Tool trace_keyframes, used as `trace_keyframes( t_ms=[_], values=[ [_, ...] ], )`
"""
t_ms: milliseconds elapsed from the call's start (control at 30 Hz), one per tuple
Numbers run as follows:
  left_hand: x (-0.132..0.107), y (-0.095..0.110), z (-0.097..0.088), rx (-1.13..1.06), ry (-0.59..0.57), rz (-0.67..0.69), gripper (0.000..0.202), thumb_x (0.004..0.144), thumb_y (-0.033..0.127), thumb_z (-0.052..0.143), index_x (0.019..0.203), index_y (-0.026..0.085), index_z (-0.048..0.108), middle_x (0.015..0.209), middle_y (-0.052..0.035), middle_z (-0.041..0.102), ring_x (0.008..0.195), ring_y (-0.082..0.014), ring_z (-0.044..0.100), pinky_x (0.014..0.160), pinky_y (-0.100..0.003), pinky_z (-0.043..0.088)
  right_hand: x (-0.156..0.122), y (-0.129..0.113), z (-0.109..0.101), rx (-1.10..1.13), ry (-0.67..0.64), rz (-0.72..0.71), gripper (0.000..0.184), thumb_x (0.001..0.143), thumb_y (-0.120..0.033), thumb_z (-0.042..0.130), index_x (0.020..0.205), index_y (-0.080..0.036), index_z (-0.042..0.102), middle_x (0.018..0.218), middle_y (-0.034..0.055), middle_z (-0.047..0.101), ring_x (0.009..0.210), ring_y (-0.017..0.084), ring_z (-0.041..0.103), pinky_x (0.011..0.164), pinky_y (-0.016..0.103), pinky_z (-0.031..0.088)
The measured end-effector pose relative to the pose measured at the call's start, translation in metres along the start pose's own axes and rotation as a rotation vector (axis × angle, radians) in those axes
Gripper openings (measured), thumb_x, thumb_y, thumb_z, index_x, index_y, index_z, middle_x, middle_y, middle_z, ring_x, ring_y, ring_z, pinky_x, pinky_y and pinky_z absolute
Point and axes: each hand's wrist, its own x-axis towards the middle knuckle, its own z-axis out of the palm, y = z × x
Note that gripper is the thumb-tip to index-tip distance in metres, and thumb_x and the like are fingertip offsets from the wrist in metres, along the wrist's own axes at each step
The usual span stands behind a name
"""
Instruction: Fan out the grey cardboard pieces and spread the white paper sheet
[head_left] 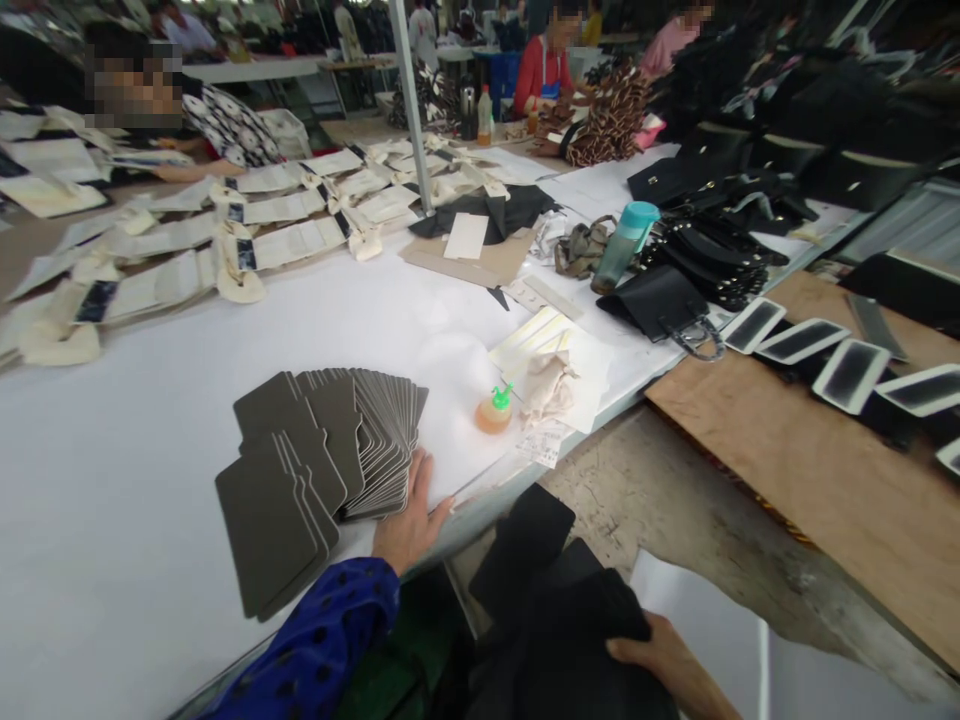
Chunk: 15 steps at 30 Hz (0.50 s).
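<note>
My left hand (pixel 409 515) rests at the table's front edge, fingers stretched and thumb apart, against the near right side of a fanned pile of dark grey panels (pixel 274 525). The panels have rounded corners and pale edges and overlap on the white tabletop. Low on the right, my right hand (pixel 667 655) grips black pieces (pixel 570 640) over my lap. Its thumb lies on top and its other fingers are hidden underneath. The black pieces look like flat bag panels or cloth; I cannot tell which.
A small bottle with a green cap (pixel 493 410) stands beside a crumpled cloth (pixel 550 388). Farther back are a teal-lidded bottle (pixel 626 245), black bags (pixel 660 305) and rows of cream pieces (pixel 262 245). White-framed black pieces (pixel 851 375) lie on a wooden board (pixel 810 470). People sit beyond.
</note>
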Motion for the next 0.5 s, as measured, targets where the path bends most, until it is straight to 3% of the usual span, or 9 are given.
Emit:
trace_keyframes(
  t_ms=[67, 133, 200, 267, 333, 500],
  values=[
    [0.0, 0.0, 0.001, 0.003, 0.005, 0.005, 0.069, 0.095, 0.045, 0.053, 0.153, 0.013, 0.031, 0.158, -0.0165, 0.041, 0.146, -0.0371, 0.037, 0.121, -0.051, 0.027, 0.024, -0.002, 0.035, -0.093, -0.024, 0.038, 0.018, 0.091, -0.033, 0.069, 0.098, -0.017, 0.069, 0.088, 0.0003, 0.072, 0.076, 0.016, 0.069, 0.07, 0.032, 0.059],
    [-0.001, -0.001, 0.002, 0.007, 0.004, 0.002, 0.07, 0.096, 0.045, 0.053, 0.154, 0.013, 0.031, 0.158, -0.0162, 0.041, 0.145, -0.0368, 0.037, 0.121, -0.051, 0.027, 0.041, -0.004, 0.054, -0.2, 0.052, 0.049, 0.022, 0.09, -0.028, 0.07, 0.109, -0.019, 0.068, 0.115, 0.0052, 0.069, 0.102, 0.023, 0.067, 0.087, 0.041, 0.057],
    [-0.001, -0.001, 0.004, 0.01, -0.003, -0.004, 0.07, 0.096, 0.046, 0.052, 0.154, 0.013, 0.03, 0.159, -0.0153, 0.039, 0.146, -0.0363, 0.037, 0.12, -0.05, 0.029, 0.051, -0.006, 0.06, -0.302, 0.143, 0.053, 0.031, 0.088, -0.026, 0.072, 0.118, -0.02, 0.065, 0.144, 0.0085, 0.053, 0.13, 0.03, 0.05, 0.106, 0.053, 0.045],
    [-0.001, -0.001, 0.005, 0.012, -0.012, -0.008, 0.071, 0.096, 0.047, 0.052, 0.154, 0.013, 0.031, 0.16, -0.0146, 0.039, 0.146, -0.0356, 0.037, 0.119, -0.049, 0.031, 0.054, -0.009, 0.06, -0.381, 0.186, 0.063, 0.033, 0.086, -0.026, 0.074, 0.118, -0.02, 0.066, 0.157, 0.0083, 0.038, 0.142, 0.034, 0.035, 0.112, 0.059, 0.035],
    [-0.001, -0.001, 0.005, 0.011, -0.016, -0.007, 0.07, 0.096, 0.047, 0.051, 0.153, 0.011, 0.032, 0.16, -0.0151, 0.039, 0.146, -0.0351, 0.037, 0.119, -0.048, 0.032, 0.051, -0.014, 0.056, -0.428, 0.187, 0.066, 0.032, 0.086, -0.027, 0.074, 0.117, -0.02, 0.066, 0.157, 0.0082, 0.038, 0.142, 0.034, 0.035, 0.112, 0.059, 0.036],
    [0.0, -0.002, 0.002, 0.01, -0.005, -0.001, 0.068, 0.096, 0.046, 0.052, 0.151, 0.009, 0.037, 0.158, -0.0169, 0.041, 0.146, -0.0371, 0.037, 0.12, -0.05, 0.03, 0.041, -0.031, 0.037, -0.468, 0.109, 0.007, 0.029, 0.093, -0.035, 0.066, 0.118, -0.021, 0.065, 0.131, 0.0079, 0.061, 0.111, 0.025, 0.062, 0.094, 0.046, 0.054]
  ],
)
